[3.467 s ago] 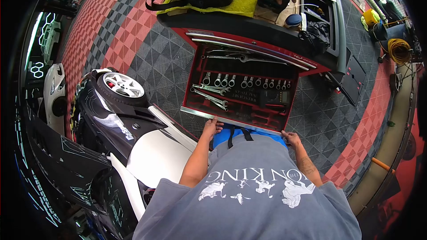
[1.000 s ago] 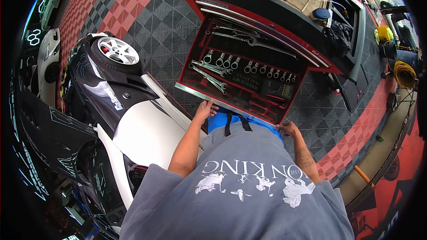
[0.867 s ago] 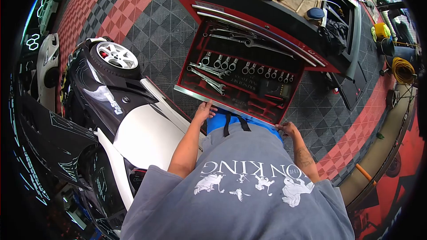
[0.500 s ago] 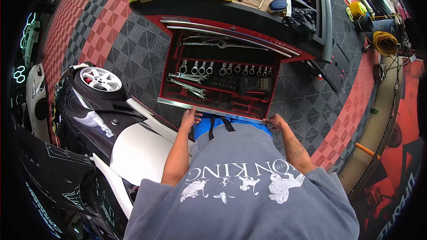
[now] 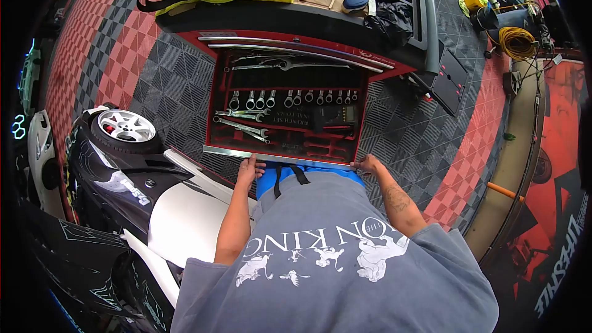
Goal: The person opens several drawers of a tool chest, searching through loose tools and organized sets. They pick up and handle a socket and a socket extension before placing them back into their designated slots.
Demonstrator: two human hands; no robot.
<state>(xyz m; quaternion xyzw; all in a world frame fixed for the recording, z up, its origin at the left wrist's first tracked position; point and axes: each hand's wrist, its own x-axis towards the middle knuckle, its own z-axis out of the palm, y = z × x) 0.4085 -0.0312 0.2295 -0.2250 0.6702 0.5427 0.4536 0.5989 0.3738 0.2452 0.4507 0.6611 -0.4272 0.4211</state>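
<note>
**Both hands on the front rail of the open tool drawer**

The open red metal tool drawer fills the centre of the frame, its long axis running left to right, directly ahead of the person. The left hand and right hand each rest with fingers curled over the drawer's silver front rail, equally near, holding nothing else. Chrome wrenches lie in rows inside. Red-and-grey tiled flooring surrounds it; a black-and-white car body sits lower left, a coiled yellow cable upper right.
</note>
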